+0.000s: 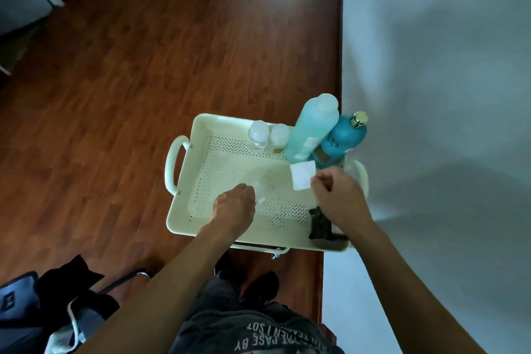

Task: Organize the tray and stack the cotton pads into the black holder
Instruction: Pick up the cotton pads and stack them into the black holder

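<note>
A cream perforated tray (184, 210) with two loop handles sits below me. My right hand (336, 195) pinches a square white cotton pad (301, 175) by its corner and holds it above the tray's right side. My left hand (235, 204) rests low in the tray's middle with its fingers closed on a pale cotton pad (260, 191), which is blurred. The black holder (319, 223) stands in the tray's near right corner, partly hidden by my right wrist.
Two small clear bottles (268, 136), a tall light-green bottle (313, 126) and a teal bottle with a gold cap (344, 135) stand along the tray's far right edge. A white wall is at right, a wood floor at left, and bags at lower left.
</note>
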`<state>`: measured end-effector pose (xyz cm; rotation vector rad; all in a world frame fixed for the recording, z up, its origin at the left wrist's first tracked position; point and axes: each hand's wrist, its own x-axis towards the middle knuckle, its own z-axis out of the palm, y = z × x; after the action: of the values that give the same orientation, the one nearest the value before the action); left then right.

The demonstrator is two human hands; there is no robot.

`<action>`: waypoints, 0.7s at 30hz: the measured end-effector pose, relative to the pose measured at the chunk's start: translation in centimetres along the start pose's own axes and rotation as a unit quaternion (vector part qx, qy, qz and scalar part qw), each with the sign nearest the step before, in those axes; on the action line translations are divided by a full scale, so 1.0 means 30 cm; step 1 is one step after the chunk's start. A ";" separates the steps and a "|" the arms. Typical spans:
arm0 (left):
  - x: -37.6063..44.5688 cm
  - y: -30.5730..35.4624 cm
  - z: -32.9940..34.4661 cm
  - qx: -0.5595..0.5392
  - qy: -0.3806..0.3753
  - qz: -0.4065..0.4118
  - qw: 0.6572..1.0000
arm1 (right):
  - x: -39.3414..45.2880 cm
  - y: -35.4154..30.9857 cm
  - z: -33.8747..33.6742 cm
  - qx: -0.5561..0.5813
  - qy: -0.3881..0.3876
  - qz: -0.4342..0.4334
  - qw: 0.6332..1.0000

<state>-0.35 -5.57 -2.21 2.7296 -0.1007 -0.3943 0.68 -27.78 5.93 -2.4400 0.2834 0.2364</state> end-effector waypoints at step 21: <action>-0.041 0.326 -0.030 -0.027 0.051 0.125 0.991 | -0.235 0.308 -0.072 -0.061 0.033 0.030 0.997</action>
<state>-1.42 -14.14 2.61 2.6348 -0.3927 -0.1845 -8.28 -35.16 3.77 -2.5664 0.3811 0.2050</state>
